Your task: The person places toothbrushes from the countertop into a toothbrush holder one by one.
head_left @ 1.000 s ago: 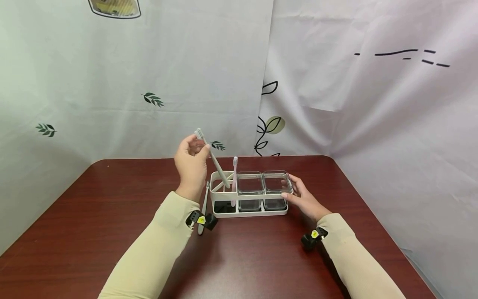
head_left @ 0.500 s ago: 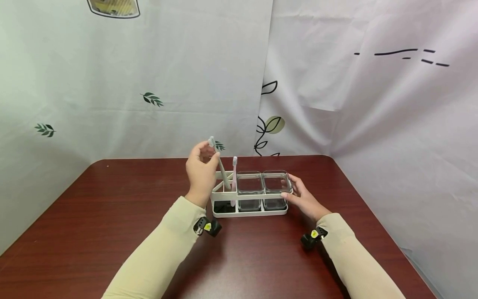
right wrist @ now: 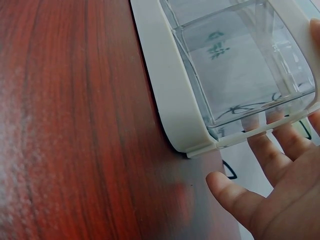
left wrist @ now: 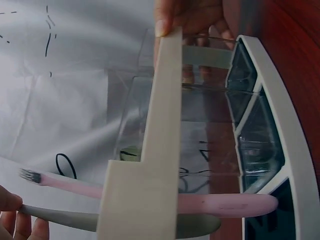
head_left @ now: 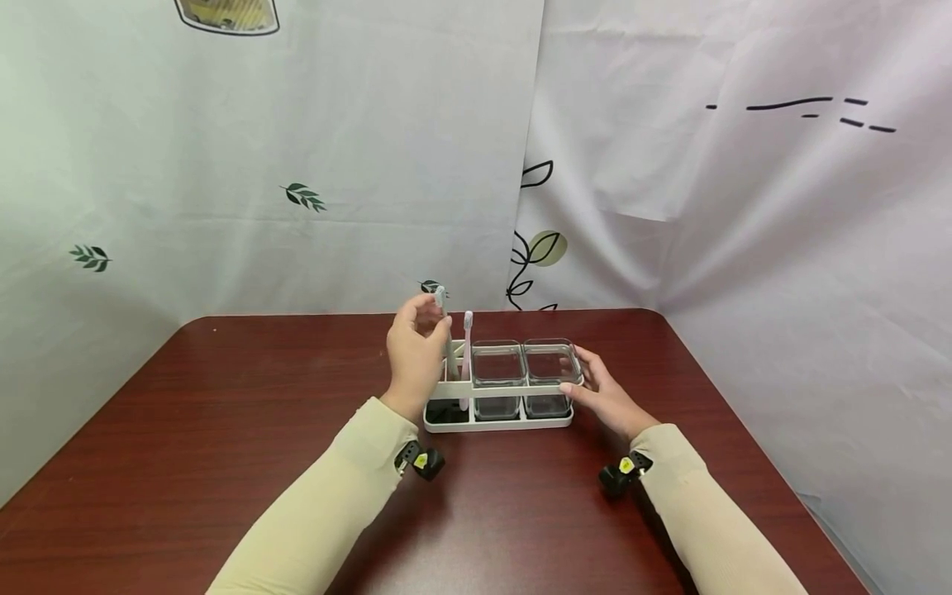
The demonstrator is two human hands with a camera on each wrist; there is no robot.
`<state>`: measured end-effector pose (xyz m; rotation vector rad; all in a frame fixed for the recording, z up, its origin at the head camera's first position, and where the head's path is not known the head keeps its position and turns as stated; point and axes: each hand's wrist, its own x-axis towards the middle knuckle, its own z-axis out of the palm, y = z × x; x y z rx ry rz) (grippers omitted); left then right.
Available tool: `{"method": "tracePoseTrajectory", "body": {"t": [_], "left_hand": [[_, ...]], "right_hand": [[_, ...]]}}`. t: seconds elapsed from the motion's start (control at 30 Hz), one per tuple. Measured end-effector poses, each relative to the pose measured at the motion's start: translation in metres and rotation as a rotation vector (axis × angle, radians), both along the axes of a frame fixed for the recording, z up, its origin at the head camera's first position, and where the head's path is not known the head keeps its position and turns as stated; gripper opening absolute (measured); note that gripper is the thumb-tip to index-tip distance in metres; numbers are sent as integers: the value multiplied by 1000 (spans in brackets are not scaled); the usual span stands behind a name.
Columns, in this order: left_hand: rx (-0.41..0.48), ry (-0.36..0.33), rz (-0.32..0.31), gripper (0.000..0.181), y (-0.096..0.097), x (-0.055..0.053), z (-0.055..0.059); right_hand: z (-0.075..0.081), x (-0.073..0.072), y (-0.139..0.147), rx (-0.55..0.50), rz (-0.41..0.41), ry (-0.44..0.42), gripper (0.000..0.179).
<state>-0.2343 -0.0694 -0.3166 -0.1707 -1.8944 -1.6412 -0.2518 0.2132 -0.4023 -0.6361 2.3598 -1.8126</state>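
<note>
Between thumb and fingers, my left hand [head_left: 413,355] pinches a grey toothbrush [head_left: 450,354] near its bristle head. The handle [left wrist: 200,226] passes down behind the front rail of a white toothbrush holder [head_left: 513,393], its rounded end hanging above the base in the left wrist view. Right beside it a pink toothbrush [head_left: 467,351] stands in the holder, bristles up. My right hand [head_left: 606,401] grips the holder's right end, with the thumb on the front rail and fingers round the side. Two clear cups [right wrist: 235,60] sit in the holder's middle and right sections.
The holder stands on a dark red wooden table [head_left: 506,512], towards its far side. A white printed cloth [head_left: 416,149] hangs behind the table and along its right side. Each wrist wears a small black camera [head_left: 427,463].
My left hand has moved right and down, bringing the grey toothbrush from a slant to nearly upright. A second toothbrush lying left of the holder is now hidden by my left arm. The right hand stays put.
</note>
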Motion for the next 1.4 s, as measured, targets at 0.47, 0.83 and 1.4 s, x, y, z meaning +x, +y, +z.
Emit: {"method": "tracePoseTrajectory", "body": {"t": [0.47,0.83,1.4], "left_hand": [[-63,-30,0,25,4,-2,-12],[-115,-95,10,27,5,-2,-18],[-128,-100,12,25,5,-2,-21]], "right_hand": [[1,-1,1,9,-10,-17,69],[1,-1,0,-21,5,-1,69],[0,-1,0,-34,12,-9,69]]}}
